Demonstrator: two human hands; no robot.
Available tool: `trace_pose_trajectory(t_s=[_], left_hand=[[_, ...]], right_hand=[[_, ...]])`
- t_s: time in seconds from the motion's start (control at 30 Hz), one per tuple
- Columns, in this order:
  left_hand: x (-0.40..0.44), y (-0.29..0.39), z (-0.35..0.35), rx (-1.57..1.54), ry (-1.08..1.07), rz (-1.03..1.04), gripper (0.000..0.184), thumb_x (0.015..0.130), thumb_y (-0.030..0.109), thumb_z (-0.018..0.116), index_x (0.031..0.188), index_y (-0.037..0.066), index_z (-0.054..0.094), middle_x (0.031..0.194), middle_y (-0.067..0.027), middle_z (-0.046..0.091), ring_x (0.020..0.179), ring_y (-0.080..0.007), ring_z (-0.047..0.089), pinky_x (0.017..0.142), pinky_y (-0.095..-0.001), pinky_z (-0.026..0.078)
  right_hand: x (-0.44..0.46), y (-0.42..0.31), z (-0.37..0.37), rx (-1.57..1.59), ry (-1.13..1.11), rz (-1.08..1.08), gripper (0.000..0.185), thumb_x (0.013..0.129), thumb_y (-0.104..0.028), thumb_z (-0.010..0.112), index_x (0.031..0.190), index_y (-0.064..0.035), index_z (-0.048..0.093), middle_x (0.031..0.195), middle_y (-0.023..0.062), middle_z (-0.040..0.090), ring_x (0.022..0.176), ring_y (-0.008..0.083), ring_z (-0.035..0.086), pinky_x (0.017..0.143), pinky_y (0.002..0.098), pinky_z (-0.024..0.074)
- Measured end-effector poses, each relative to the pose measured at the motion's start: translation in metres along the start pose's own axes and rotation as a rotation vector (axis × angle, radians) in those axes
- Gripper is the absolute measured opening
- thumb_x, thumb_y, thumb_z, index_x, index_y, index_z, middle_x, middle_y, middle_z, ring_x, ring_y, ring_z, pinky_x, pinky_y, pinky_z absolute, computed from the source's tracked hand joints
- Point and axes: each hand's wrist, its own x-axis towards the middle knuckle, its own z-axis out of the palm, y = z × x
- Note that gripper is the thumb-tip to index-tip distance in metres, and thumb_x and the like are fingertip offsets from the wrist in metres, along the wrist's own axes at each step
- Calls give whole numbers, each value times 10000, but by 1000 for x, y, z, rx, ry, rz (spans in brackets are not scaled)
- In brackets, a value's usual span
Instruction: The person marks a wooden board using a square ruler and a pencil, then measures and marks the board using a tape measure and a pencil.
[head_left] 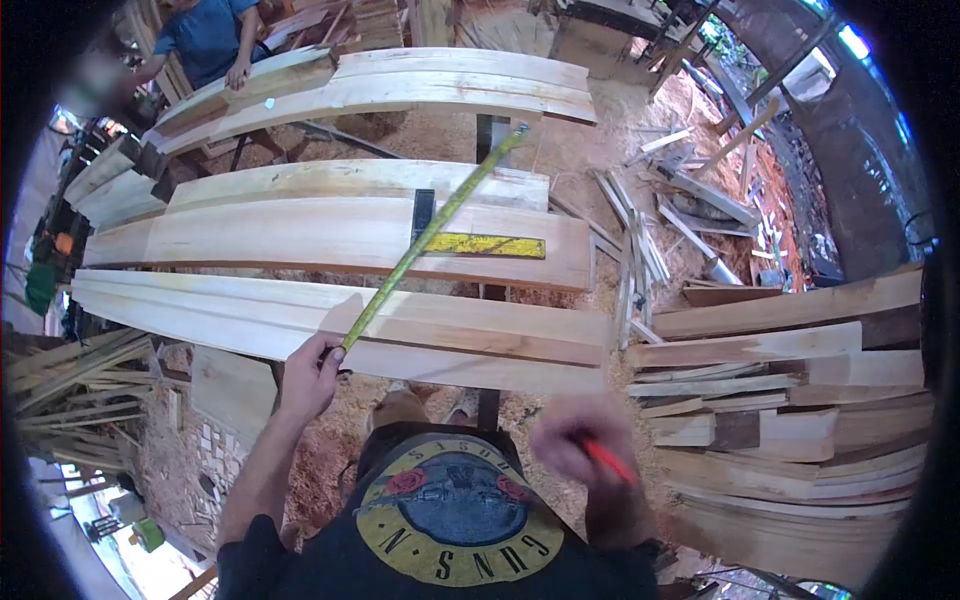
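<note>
The person's left hand pinches the near end of a yellow measuring tape between thumb and curled fingers. The tape slants away over the near boards and the middle board, its far end by the far board. It looks light and thin, probably springy along its length and apt to bend if pushed, so the near end seems a sound place to hold it. The right hand is blurred, yet its fingers appear closed around a slim red marker, likely light and stiff, best gripped along its barrel. A square with a dark handle and a worn yellow blade lies on the middle board beneath the tape; it looks rigid, easiest to lift by the handle. The boards look long and stiff. Shavings cover the ground, planks lie piled at the right, and another person is at the far left.
</note>
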Motion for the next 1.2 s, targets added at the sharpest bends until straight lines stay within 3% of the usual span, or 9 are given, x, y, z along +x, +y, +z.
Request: trace_pose_trajectory(t_s=[0.03, 0.1, 0.3, 0.47, 0.57, 0.67, 0.8, 0.9, 1.2], left_hand=[[-2, 1, -6, -15, 14, -14, 130, 1012, 115, 681, 1071, 0, 695, 834, -127, 693, 738, -202, 674, 708, -365, 558], [-7, 12, -22, -20, 36, -58, 131, 1016, 103, 676, 1074, -13, 693, 827, -108, 690, 743, -169, 674, 706, -349, 563], [-5, -9, -58, 58, 54, 16, 88, 999, 55, 690, 1048, -18, 703, 839, -93, 690, 745, -140, 673, 691, -315, 560], [14, -6, -102, 297, -189, 206, 86, 905, -4, 735, 989, 12, 735, 859, -130, 695, 744, -265, 691, 701, -371, 547], [31, -8, -133, 385, -301, 290, 107, 866, -11, 751, 967, 24, 747, 860, -149, 690, 757, -330, 686, 708, -398, 542], [50, -10, -161, 420, -370, 298, 75, 874, 36, 767, 948, 26, 762, 859, -156, 697, 771, -345, 692, 711, -409, 547], [85, -23, -189, 525, -451, 319, 88, 864, 45, 775, 950, 30, 780, 871, -163, 708, 785, -349, 701, 723, -426, 557], [109, -27, -198, 604, -495, 391, 93, 843, 39, 775, 936, 30, 782, 869, -167, 708, 798, -348, 704, 741, -437, 553], [134, -25, -178, 553, -567, 360, 94, 840, 13, 756, 926, 23, 793, 854, -158, 725, 807, -325, 726, 742, -411, 564]], right_hand=[[8, 21, 7, -245, 171, 121, 139, 849, 19, 735, 979, -27, 722, 861, 119, 710, 720, 263, 708, 607, 344, 549], [6, 74, 14, -605, 237, 117, 201, 843, 26, 720, 1028, -51, 726, 907, 141, 713, 788, 304, 728, 684, 364, 576], [1, 122, 63, -569, 129, 199, 320, 757, -49, 758, 1073, -98, 732, 1002, 125, 715, 846, 359, 724, 714, 429, 598], [15, 128, 104, -506, 161, 218, 321, 747, -16, 721, 1055, -106, 745, 956, 139, 717, 808, 360, 719, 691, 431, 588], [12, 146, 109, -456, 399, 150, 270, 804, 1, 705, 1056, -78, 764, 900, 139, 735, 774, 277, 735, 695, 390, 583], [-2, 158, 91, -538, 704, 402, 201, 892, -35, 700, 1078, -40, 776, 883, 113, 769, 766, 185, 728, 713, 355, 581], [-18, 160, 46, -316, 1083, 515, 205, 962, -125, 717, 1109, 7, 771, 923, 66, 783, 763, 129, 686, 738, 307, 570], [-22, 169, 30, -349, 1183, 432, 205, 961, -130, 725, 1110, 5, 769, 888, 41, 756, 734, 115, 656, 719, 290, 554], [-21, 169, 48, -78, 1198, 594, 178, 937, -145, 749, 1055, -12, 764, 823, -1, 702, 651, 50, 580, 583, 236, 479]])
